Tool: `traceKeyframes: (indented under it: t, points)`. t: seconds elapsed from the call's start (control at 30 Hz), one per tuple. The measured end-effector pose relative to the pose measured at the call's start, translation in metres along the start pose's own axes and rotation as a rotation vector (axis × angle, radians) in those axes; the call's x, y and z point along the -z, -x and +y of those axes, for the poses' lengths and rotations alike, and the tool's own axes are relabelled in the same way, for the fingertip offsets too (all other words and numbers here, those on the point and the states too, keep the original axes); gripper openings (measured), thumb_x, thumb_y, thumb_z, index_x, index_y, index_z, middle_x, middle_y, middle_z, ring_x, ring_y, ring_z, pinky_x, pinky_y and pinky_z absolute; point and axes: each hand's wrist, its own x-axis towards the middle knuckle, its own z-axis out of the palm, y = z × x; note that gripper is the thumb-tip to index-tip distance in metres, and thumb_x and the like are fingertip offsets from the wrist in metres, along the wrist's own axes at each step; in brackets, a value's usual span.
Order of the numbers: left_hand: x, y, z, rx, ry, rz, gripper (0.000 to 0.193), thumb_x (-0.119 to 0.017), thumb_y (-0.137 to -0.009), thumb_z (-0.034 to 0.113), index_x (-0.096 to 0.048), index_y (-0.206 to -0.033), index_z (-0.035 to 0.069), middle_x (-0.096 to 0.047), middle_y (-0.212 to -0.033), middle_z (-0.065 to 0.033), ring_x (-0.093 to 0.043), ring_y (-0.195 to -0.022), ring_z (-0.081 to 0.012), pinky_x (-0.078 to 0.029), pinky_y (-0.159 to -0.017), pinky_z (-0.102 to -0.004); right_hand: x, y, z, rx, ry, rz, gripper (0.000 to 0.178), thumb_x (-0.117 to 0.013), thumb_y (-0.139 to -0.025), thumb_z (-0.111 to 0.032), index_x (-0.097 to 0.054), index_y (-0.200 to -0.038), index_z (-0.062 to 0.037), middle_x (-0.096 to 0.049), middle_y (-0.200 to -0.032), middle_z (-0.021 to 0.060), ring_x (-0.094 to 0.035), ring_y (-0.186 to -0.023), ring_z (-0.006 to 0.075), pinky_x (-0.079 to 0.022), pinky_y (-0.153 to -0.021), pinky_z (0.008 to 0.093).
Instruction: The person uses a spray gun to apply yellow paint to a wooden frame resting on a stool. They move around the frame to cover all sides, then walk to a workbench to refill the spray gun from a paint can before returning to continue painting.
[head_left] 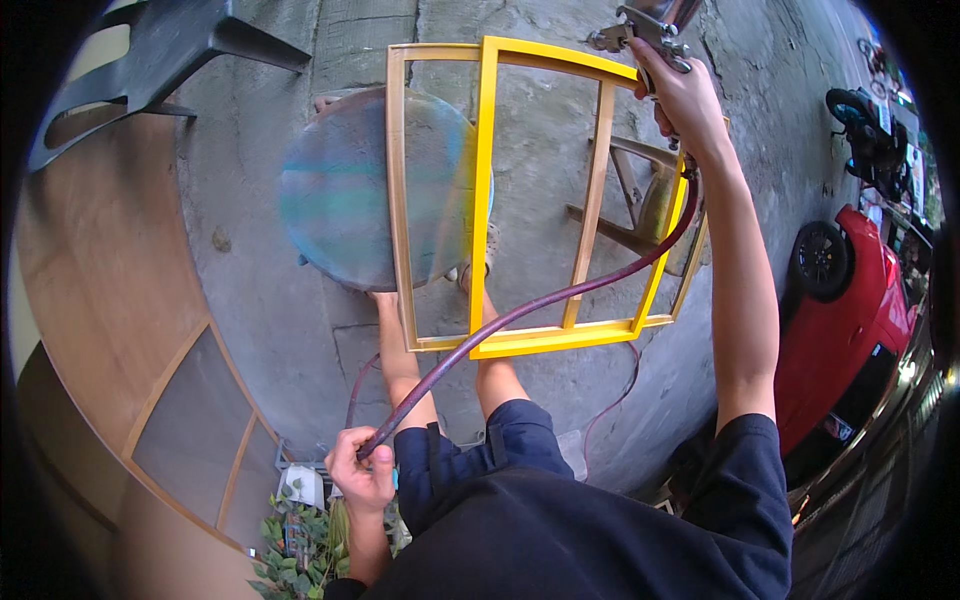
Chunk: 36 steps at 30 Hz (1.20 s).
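My right hand [690, 108] is closed round the grip of a metal spray gun [655, 42] at the upper right, over the far right corner of a yellow rectangular frame [481, 200]. From the gun a dark red hose [540, 302] curves down to my left hand [360, 472], whose fingers wrap round it near my lap. Partly under the yellow frame is a bare wooden frame [398, 200] with an upright bar [592, 210]. Their left part lies over a round, paint-stained blue-grey tabletop [335, 190]; a wooden stool or chair [655, 210] shows beneath their right part.
A dark plastic chair [165, 65] stands at the upper left, above a large wooden panel [110, 230]. A leafy plant [300, 570] is at lower left. On the right are a red car [850, 320] and a black motorbike [868, 130]. Hose also trails across the concrete floor [250, 260].
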Motion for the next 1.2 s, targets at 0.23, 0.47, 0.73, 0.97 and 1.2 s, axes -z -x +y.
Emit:
traceKeyframes:
  t: [0.23,0.47,0.73,0.97,1.2]
  points:
    - [0.032,0.007,-0.021,0.006,-0.008,0.111,0.041,-0.067,-0.092,0.038,-0.060,-0.089,-0.002,-0.055,-0.072,-0.0044,-0.046,-0.055,-0.0104,-0.035,-0.051,-0.0258,-0.050,0.009,-0.061,0.061,0.063,-0.041,0.054,-0.063,-0.093,-0.055,-0.063,-0.079,-0.0027,-0.051,-0.054,0.0018,-0.044,-0.037,0.0103,-0.035,-0.037,0.0286]
    - [0.044,0.011,-0.033,0.014,-0.006,0.215,0.039,-0.065,-0.093,0.035,-0.057,-0.092,-0.004,-0.052,-0.079,-0.0062,-0.048,-0.065,-0.0129,-0.038,-0.060,-0.0263,-0.059,0.034,-0.133,0.190,-0.404,-0.169,0.034,-0.059,-0.100,-0.038,-0.064,-0.094,-0.0051,-0.054,-0.064,0.0017,-0.039,-0.040,0.0088,-0.029,-0.036,0.0280]
    - [0.025,0.012,-0.022,-0.001,0.008,0.149,0.038,-0.066,-0.093,0.033,-0.058,-0.094,-0.004,-0.053,-0.079,-0.0052,-0.046,-0.062,-0.0106,-0.036,-0.056,-0.0241,-0.043,0.014,-0.088,0.047,-0.026,-0.075,0.040,-0.062,-0.096,-0.044,-0.066,-0.100,-0.0037,-0.058,-0.061,0.0060,-0.048,-0.041,0.0133,-0.037,-0.038,0.0326]
    - [-0.014,-0.001,0.010,-0.042,0.005,0.066,0.038,-0.069,-0.091,0.034,-0.059,-0.091,-0.003,-0.052,-0.074,-0.0029,-0.043,-0.056,-0.0079,-0.032,-0.051,-0.0227,0.002,-0.001,0.009,0.016,0.037,0.058,0.064,-0.061,-0.092,-0.059,-0.061,-0.064,-0.0013,-0.046,-0.045,0.0014,-0.045,-0.035,0.0114,-0.037,-0.038,0.0270]
    - [-0.058,-0.009,0.033,-0.128,-0.003,0.007,0.036,-0.071,-0.090,0.034,-0.061,-0.090,-0.002,-0.058,-0.074,-0.0028,-0.043,-0.053,-0.0060,-0.032,-0.049,-0.0220,0.064,-0.010,0.083,-0.053,0.042,0.132,0.063,-0.060,-0.092,-0.060,-0.061,-0.065,-0.0030,-0.047,-0.046,0.0019,-0.047,-0.038,0.0116,-0.038,-0.040,0.0282]
